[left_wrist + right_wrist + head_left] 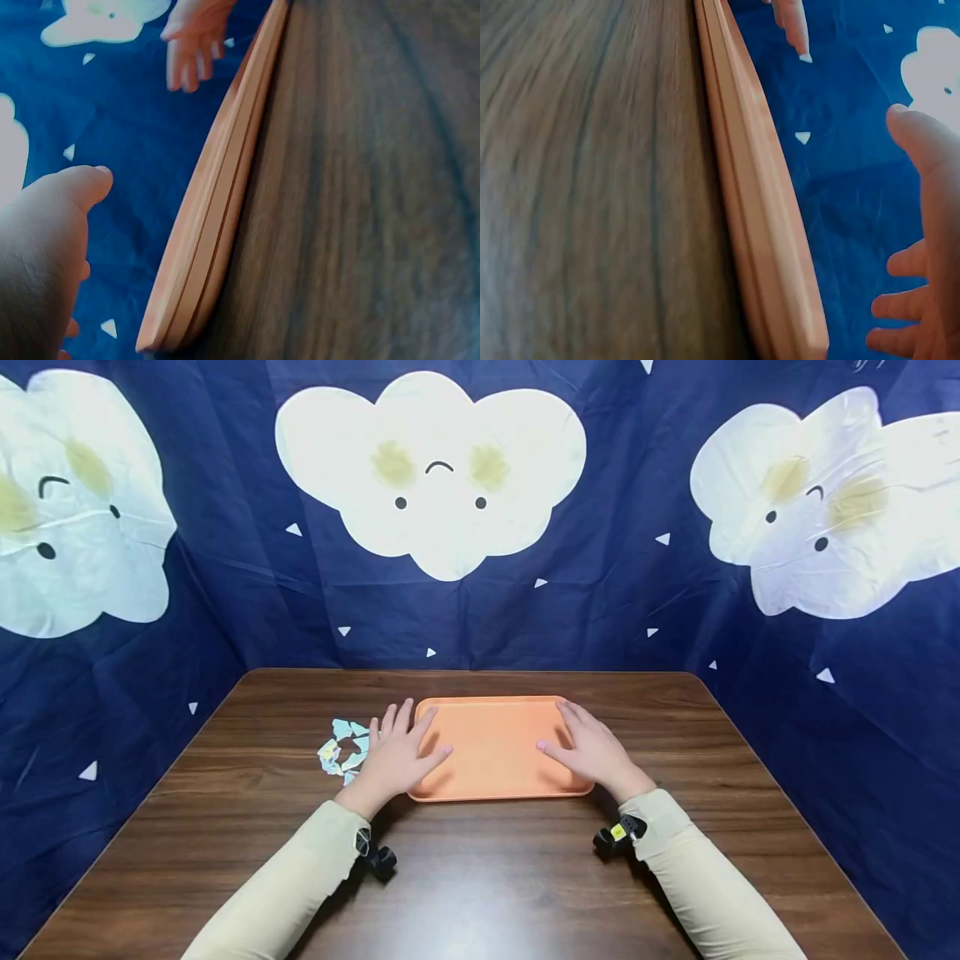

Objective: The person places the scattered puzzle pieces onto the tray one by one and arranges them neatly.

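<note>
An orange rectangular tray lies flat on the wooden table; its side wall fills the middle of the left wrist view. Over the tray's left end is the left hand, fingers spread and holding nothing. The right hand hovers at the opposite end, its fingers extended, with thumb apart. Shadows of both hands fall inside the tray. In the right wrist view the right hand appears beside the tray wall, with a gap between them. Whether any fingertip touches the rim cannot be told.
Left of the tray, several pale blue paper-like pieces lie in a rough ring, partly behind the left hand. The brown table extends toward the front. A dark blue cloth with white clouds hangs behind and at both sides.
</note>
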The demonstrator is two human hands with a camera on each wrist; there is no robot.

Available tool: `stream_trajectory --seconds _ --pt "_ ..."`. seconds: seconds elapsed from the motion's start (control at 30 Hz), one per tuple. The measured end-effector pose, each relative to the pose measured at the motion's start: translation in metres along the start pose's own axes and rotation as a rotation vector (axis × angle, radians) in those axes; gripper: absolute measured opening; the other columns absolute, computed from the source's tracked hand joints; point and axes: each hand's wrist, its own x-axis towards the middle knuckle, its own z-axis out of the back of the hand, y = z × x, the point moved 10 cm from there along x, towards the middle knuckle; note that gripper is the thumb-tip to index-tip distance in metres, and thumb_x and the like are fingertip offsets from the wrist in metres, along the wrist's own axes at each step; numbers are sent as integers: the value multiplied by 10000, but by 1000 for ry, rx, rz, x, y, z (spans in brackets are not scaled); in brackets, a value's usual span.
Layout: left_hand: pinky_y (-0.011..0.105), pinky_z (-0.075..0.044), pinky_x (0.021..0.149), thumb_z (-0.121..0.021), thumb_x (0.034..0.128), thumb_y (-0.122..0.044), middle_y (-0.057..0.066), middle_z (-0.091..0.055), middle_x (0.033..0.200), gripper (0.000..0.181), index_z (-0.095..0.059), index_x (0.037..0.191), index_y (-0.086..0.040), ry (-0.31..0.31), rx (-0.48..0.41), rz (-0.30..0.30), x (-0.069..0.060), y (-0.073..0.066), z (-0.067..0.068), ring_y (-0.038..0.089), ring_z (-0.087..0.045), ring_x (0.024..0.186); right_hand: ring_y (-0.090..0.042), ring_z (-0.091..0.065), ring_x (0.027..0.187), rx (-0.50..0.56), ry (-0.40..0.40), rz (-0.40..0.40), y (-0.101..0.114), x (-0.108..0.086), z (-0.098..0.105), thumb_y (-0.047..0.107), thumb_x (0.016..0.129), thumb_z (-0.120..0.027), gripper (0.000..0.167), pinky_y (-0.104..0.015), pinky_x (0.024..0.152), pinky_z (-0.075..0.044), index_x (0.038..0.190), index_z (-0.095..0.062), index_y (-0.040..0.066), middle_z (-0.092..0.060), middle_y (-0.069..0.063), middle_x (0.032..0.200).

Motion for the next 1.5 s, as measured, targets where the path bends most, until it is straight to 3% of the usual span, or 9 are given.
stream_trajectory --seconds 0.17,0.33,0.47,0.7,1.07,1.23,1.5 --pt "689 -215 1119 -552 957 -588 244 -377 1547 715 -470 1521 -156 -98 -45 -28 3 13 11 504 -307 1411 -401 -420 1404 92 -27 -59 -18 1 -1 639 929 -579 914 -564 1117 -359 1582 -312 58 -381 -232 1561" --pt "658 -267 1109 -593 964 -490 264 -444 1489 631 -527 1462 -108 -146 -62 6 3 33 18 515 -387 1352 -420 -405 1407 138 -1 -98 -31 -1 -11 644 938 -563 917 -579 1125 -338 1588 -295 55 -360 -241 1569" --pt "657 -253 1117 -590 967 -448 266 -425 1502 627 -505 1471 -86 -141 -79 58 2 54 18 514 -363 1365 -414 -348 1444 183 8 -95 -35 -3 -19 604 941 -592 928 -566 1151 -304 1583 -274 14 -302 -245 1599" --pt "672 -244 1109 -553 978 -435 261 -409 1510 628 -475 1490 -80 -144 -72 115 1 88 17 517 -356 1364 -437 -287 1466 167 11 -3 -34 -5 -31 532 941 -627 925 -578 1164 -269 1569 -260 -40 -230 -248 1629" --pt "688 -259 1076 -537 988 -335 308 -372 1502 598 -441 1497 -36 -104 -65 234 -3 135 11 557 -345 1340 -416 -227 1498 140 64 -19 -39 -7 -42 578 935 -609 957 -581 1206 -138 1581 -241 -24 -149 -238 1655" --pt "682 -266 1062 -512 987 -321 320 -365 1492 607 -417 1505 -19 -78 -91 278 -6 148 11 566 -341 1327 -405 -231 1500 139 71 -16 -38 -8 -41 572 933 -614 949 -584 1204 -140 1580 -250 -18 -147 -240 1654" --pt "671 -279 1058 -525 969 -304 354 -403 1430 616 -438 1463 52 -81 -62 298 -3 163 12 552 -360 1308 -396 -211 1508 131 77 -15 -38 -7 -40 569 935 -610 941 -577 1208 -128 1579 -255 -18 -135 -232 1659"
